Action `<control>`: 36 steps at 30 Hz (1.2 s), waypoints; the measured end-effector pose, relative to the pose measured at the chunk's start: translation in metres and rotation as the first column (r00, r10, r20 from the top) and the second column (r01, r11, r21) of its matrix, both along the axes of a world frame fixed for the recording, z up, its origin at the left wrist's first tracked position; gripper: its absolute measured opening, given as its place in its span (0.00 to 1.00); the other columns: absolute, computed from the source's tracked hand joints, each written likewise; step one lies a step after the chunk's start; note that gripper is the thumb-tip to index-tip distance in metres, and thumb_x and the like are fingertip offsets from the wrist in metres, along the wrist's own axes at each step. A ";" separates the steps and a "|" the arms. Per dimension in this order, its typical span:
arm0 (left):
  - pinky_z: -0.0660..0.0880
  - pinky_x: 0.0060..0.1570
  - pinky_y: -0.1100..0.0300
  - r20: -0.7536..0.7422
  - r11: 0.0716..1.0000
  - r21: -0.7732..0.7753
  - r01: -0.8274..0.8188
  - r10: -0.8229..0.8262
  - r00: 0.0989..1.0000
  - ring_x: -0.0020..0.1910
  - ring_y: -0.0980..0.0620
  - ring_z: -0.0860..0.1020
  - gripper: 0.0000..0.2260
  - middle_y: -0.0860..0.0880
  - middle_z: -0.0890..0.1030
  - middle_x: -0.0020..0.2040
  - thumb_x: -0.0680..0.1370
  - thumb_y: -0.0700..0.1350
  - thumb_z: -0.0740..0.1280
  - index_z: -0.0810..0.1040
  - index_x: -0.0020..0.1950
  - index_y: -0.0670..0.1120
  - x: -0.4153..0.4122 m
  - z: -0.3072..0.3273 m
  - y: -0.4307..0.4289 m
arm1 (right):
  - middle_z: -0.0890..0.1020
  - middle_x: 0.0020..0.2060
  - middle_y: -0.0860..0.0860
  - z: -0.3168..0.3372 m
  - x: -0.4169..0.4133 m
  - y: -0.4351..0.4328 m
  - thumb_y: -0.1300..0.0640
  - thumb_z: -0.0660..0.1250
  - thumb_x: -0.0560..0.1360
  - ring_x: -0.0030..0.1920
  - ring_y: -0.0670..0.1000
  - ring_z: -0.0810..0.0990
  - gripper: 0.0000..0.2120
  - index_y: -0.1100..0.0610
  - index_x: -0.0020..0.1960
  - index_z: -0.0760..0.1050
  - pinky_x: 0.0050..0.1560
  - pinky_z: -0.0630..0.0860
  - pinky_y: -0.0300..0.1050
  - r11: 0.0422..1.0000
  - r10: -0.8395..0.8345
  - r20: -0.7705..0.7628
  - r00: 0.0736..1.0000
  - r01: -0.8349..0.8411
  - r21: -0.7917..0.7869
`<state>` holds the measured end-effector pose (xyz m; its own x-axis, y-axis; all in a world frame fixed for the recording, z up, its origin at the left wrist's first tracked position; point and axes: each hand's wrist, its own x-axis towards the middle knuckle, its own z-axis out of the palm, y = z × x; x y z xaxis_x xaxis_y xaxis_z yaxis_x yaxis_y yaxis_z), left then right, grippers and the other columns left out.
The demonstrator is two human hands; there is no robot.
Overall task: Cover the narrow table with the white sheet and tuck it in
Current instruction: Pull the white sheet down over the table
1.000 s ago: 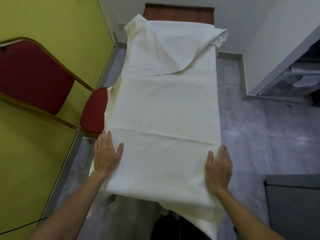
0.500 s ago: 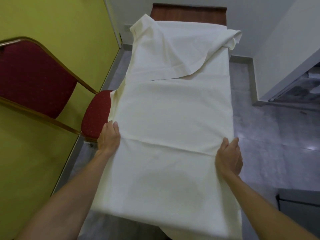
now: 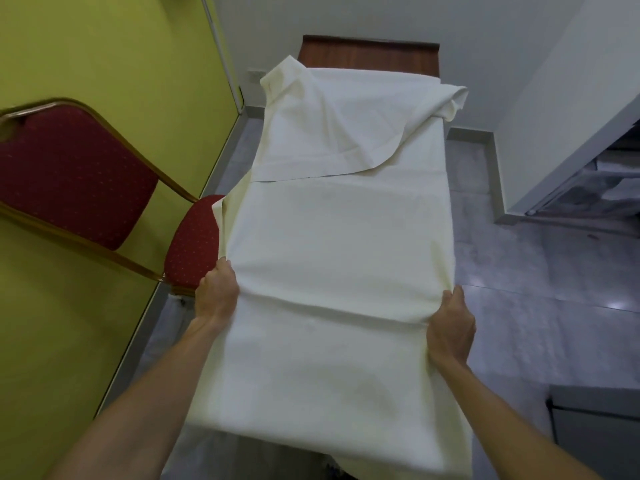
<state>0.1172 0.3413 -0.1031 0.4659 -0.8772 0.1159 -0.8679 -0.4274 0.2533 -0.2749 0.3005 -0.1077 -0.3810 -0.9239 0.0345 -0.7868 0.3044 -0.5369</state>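
The white sheet (image 3: 339,244) is lying along the narrow table (image 3: 367,51), its far end folded back and leaving brown wood showing. A crease is running across it between the hands. The left hand (image 3: 216,294) is gripping the left edge, fingers curled together with tips hidden. The right hand (image 3: 450,327) is pinching the right edge, thumb up. A second ago both were pressing flat with spread fingers nearer the near end. The sheet's left edge is touching the red chair (image 3: 69,174) by the yellow wall (image 3: 104,46).
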 end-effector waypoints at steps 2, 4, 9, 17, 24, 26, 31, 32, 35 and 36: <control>0.73 0.24 0.50 -0.011 1.000 0.002 0.009 -0.009 1.000 0.31 0.33 0.81 0.10 0.33 0.79 0.32 0.82 0.36 0.56 0.73 0.44 0.35 -0.001 0.003 0.009 | 0.81 0.43 0.68 0.005 0.000 0.009 0.58 0.53 0.85 0.43 0.69 0.80 0.14 0.66 0.61 0.71 0.39 0.73 0.54 1.000 0.006 0.016 1.000 -0.006 -0.021; 0.73 0.23 0.50 -0.033 1.000 0.004 0.014 -0.014 0.999 0.30 0.34 0.80 0.10 0.34 0.79 0.31 0.82 0.36 0.56 0.72 0.45 0.35 0.000 0.005 0.019 | 0.81 0.43 0.68 0.008 -0.002 0.020 0.57 0.52 0.85 0.43 0.69 0.80 0.14 0.65 0.61 0.71 0.40 0.73 0.55 1.000 0.003 0.030 1.000 -0.003 -0.016; 0.64 0.20 0.60 0.012 0.999 0.007 0.051 -0.051 0.999 0.23 0.38 0.78 0.07 0.36 0.77 0.27 0.79 0.31 0.59 0.71 0.42 0.36 -0.001 0.005 0.052 | 0.81 0.47 0.69 0.003 -0.008 0.050 0.49 0.46 0.83 0.45 0.69 0.80 0.22 0.64 0.59 0.70 0.42 0.75 0.57 1.000 -0.007 0.062 0.998 0.006 0.020; 0.64 0.21 0.59 0.024 0.999 0.038 0.030 -0.031 0.999 0.22 0.39 0.76 0.07 0.38 0.76 0.26 0.80 0.32 0.61 0.72 0.42 0.37 -0.013 0.009 0.101 | 0.79 0.42 0.71 0.002 -0.016 0.098 0.57 0.52 0.85 0.41 0.72 0.79 0.13 0.66 0.55 0.70 0.38 0.73 0.58 0.997 -0.031 0.058 0.998 0.027 0.074; 0.69 0.23 0.54 0.001 0.992 0.127 0.011 -0.011 1.000 0.26 0.39 0.77 0.06 0.39 0.78 0.31 0.81 0.35 0.59 0.74 0.46 0.37 -0.019 0.011 0.139 | 0.79 0.42 0.69 0.001 -0.022 0.132 0.49 0.46 0.83 0.40 0.68 0.79 0.21 0.65 0.54 0.70 0.37 0.68 0.53 0.992 -0.037 0.090 0.995 0.026 0.124; 0.65 0.24 0.58 -0.009 0.991 0.133 0.007 -0.006 1.000 0.27 0.40 0.77 0.09 0.40 0.78 0.32 0.82 0.37 0.55 0.73 0.47 0.38 -0.019 0.007 0.147 | 0.79 0.41 0.69 0.003 -0.022 0.137 0.49 0.47 0.82 0.40 0.68 0.79 0.20 0.64 0.52 0.70 0.37 0.68 0.54 0.990 -0.052 0.095 0.994 0.038 0.139; 0.66 0.32 0.56 -0.163 0.994 0.077 -0.083 0.094 0.982 0.34 0.44 0.75 0.09 0.42 0.77 0.41 0.83 0.43 0.56 0.71 0.54 0.40 -0.024 0.013 0.145 | 0.77 0.62 0.67 0.004 -0.023 0.133 0.41 0.46 0.81 0.58 0.68 0.78 0.29 0.63 0.68 0.67 0.55 0.76 0.60 0.979 -0.074 0.042 0.996 0.064 0.195; 0.71 0.34 0.54 -0.175 0.994 0.065 -0.085 0.095 0.980 0.39 0.42 0.78 0.11 0.41 0.79 0.46 0.83 0.46 0.58 0.71 0.59 0.40 -0.022 0.015 0.138 | 0.74 0.68 0.65 0.005 -0.022 0.124 0.41 0.49 0.82 0.64 0.67 0.75 0.30 0.62 0.74 0.63 0.62 0.74 0.62 0.977 -0.077 0.042 0.996 0.067 0.201; 0.76 0.49 0.46 -0.155 0.996 0.081 -0.038 0.050 0.987 0.55 0.36 0.78 0.22 0.35 0.77 0.61 0.81 0.48 0.62 0.67 0.70 0.36 -0.010 0.014 0.104 | 0.69 0.73 0.64 0.006 -0.018 0.081 0.42 0.53 0.81 0.71 0.65 0.70 0.33 0.62 0.78 0.57 0.67 0.70 0.61 0.987 -0.067 0.039 0.997 0.060 0.149; 0.75 0.55 0.44 -0.167 0.994 0.102 -0.035 0.051 0.985 0.61 0.36 0.76 0.25 0.35 0.75 0.65 0.81 0.49 0.63 0.65 0.72 0.35 -0.007 0.013 0.089 | 0.69 0.73 0.64 0.006 -0.016 0.064 0.42 0.55 0.81 0.71 0.65 0.70 0.33 0.62 0.78 0.57 0.67 0.70 0.60 0.988 -0.061 0.042 0.997 0.054 0.143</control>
<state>0.1106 0.4307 -0.0899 0.5089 -0.8591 -0.0536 -0.7962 -0.4935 0.3501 -0.2909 0.3646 -0.1019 -0.4319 -0.8948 -0.1136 -0.7413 0.4239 -0.5204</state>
